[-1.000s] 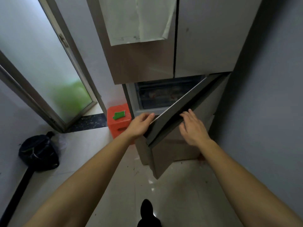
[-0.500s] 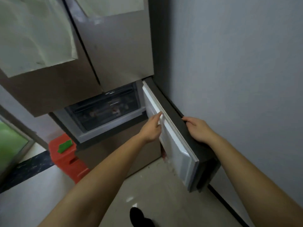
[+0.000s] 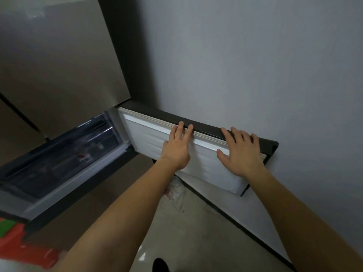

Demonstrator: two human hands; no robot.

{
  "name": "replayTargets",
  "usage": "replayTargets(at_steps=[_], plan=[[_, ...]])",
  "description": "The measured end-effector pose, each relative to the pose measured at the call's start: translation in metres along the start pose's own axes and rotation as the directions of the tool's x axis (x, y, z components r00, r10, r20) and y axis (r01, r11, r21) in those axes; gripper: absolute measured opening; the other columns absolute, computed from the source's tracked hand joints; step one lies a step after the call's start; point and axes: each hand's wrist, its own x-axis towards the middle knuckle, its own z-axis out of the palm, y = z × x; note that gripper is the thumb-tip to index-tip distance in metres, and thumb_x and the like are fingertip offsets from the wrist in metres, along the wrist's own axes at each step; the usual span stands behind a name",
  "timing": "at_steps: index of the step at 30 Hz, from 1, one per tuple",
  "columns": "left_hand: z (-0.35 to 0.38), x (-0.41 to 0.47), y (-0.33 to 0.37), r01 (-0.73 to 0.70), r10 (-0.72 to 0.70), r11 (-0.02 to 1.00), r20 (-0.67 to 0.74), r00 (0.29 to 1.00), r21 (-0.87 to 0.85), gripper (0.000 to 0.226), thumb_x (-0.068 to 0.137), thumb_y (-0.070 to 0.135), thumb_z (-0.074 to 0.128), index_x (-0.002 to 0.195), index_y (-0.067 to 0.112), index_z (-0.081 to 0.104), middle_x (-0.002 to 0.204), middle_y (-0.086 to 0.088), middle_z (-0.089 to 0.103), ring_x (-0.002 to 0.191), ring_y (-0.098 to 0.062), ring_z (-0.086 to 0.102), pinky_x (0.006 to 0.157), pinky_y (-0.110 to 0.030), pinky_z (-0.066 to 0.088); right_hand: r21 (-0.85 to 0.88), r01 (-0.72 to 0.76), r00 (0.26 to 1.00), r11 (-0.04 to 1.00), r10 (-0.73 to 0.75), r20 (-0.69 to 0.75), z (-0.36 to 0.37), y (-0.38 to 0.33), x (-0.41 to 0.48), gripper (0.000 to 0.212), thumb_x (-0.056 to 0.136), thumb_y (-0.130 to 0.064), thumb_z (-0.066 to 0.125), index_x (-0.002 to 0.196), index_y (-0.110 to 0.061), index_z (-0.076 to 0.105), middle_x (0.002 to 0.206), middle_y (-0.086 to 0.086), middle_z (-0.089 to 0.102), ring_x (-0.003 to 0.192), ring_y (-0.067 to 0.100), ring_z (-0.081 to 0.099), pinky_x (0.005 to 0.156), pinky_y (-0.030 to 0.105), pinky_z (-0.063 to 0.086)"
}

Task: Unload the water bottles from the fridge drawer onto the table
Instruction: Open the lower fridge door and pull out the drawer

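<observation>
Water bottles, I judge, sit in the fridge drawer (image 3: pixel 64 154) to my left, too blurred to pick out; likely heavy and slick, so grip each mid-body. My left hand (image 3: pixel 175 148) and right hand (image 3: pixel 240 154) press flat, fingers straight, on the open door (image 3: pixel 149 138)

Head view, downward, near fridge door (image 3: pixel 149 138)

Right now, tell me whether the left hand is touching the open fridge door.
Touching. The head view shows the left hand flat against the white inner face of the fridge door, fingertips on its top seal, no gap visible.
</observation>
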Motion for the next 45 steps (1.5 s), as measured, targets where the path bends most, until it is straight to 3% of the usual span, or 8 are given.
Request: replayTargets(at_steps=[12,16,23,27,30,36,41,45], plan=[[-0.010,-0.031,-0.033,-0.013,0.015,1.000,-0.106,0.994,0.019,0.063,0.096,0.012,0.043,0.156,0.015,0.025,0.163,-0.012,0.018,0.150,-0.031,0.014,0.117,-0.052,0.026,0.201,-0.137,0.955,0.970,0.183,-0.235,0.018,-0.033,0.001,0.067,0.092,-0.038,0.032,0.150,-0.005,0.032,0.156,0.023,0.029,0.145,0.038,0.023,0.116,0.057,0.016],[-0.010,-0.097,-0.096,0.209,-0.198,0.975,-0.136,0.971,0.074,0.057,0.103,0.028,0.036,0.156,0.017,0.020,0.165,-0.012,0.011,0.151,-0.031,0.009,0.119,-0.052,0.020,0.274,0.065,0.964,0.959,0.011,-0.265,0.029,-0.087,0.007,0.073,0.088,-0.018,0.051,0.154,-0.005,0.023,0.162,0.025,0.012,0.151,0.038,0.009,0.118,0.058,0.001],[-0.013,-0.178,-0.196,0.576,-0.605,0.792,-0.137,0.784,-0.202,0.065,0.104,0.043,0.039,0.158,0.017,0.013,0.166,-0.010,0.009,0.152,-0.029,0.011,0.120,-0.050,0.022,0.576,0.287,0.928,0.765,-0.371,0.029,0.048,-0.221,0.010,0.074,0.093,-0.024,0.059,0.156,-0.011,0.022,0.163,0.016,0.015,0.150,0.032,0.011,0.122,0.047,0.016],[-0.006,-0.187,-0.246,0.592,-0.742,0.586,-0.073,0.666,-0.553,0.070,0.102,0.037,0.050,0.158,0.013,0.015,0.164,-0.009,0.018,0.151,-0.027,0.017,0.122,-0.042,0.021,0.836,-0.016,0.835,0.549,-0.452,0.313,0.055,-0.287,0.029,0.068,0.094,-0.024,0.064,0.153,-0.015,0.031,0.153,0.009,0.039,0.138,0.026,0.040,0.113,0.035,0.033],[-0.005,-0.180,-0.280,0.458,-0.845,0.206,0.079,0.528,-0.865,0.072,0.098,0.028,0.060,0.157,0.014,0.021,0.159,-0.009,0.032,0.143,-0.028,0.036,0.117,-0.045,0.033,0.858,-0.352,0.752,0.375,-0.433,0.498,0.059,-0.337,0.054,0.061,0.093,-0.021,0.066,0.148,-0.019,0.039,0.143,0.006,0.052,0.126,0.021,0.052,0.107,0.040,0.044],[0.008,-0.148,-0.367,0.058,-0.813,-0.377,0.361,0.456,-0.924,0.051,0.096,0.026,0.057,0.144,0.014,0.043,0.145,-0.005,0.047,0.128,-0.019,0.049,0.085,-0.040,0.055,0.744,-0.662,0.629,0.095,-0.470,0.620,0.082,-0.433,0.113,0.058,0.097,-0.015,0.059,0.150,-0.015,0.036,0.138,0.007,0.053,0.124,0.021,0.055,0.097,0.038,0.052],[-0.001,-0.113,-0.422,-0.123,-0.809,-0.476,0.379,0.448,-0.871,0.036,0.101,0.027,0.046,0.135,0.016,0.053,0.144,-0.009,0.047,0.136,-0.027,0.044,0.086,-0.040,0.050,0.646,-0.756,0.607,-0.103,-0.479,0.634,0.098,-0.494,0.157,0.023,0.098,-0.033,0.055,0.119,-0.023,0.057,0.124,0.001,0.058,0.124,0.022,0.054,0.099,0.040,0.047],[-0.005,-0.095,-0.450,-0.249,-0.809,-0.496,0.340,0.479,-0.832,0.057,0.101,0.040,0.044,0.151,0.015,0.038,0.152,-0.013,0.041,0.145,-0.033,0.033,0.082,-0.040,0.048,0.574,-0.776,0.624,-0.262,-0.459,0.633,0.105,-0.518,0.187,0.060,0.088,-0.048,0.065,0.139,-0.021,0.045,0.121,0.006,0.059,0.117,0.025,0.057,0.101,0.044,0.046]])
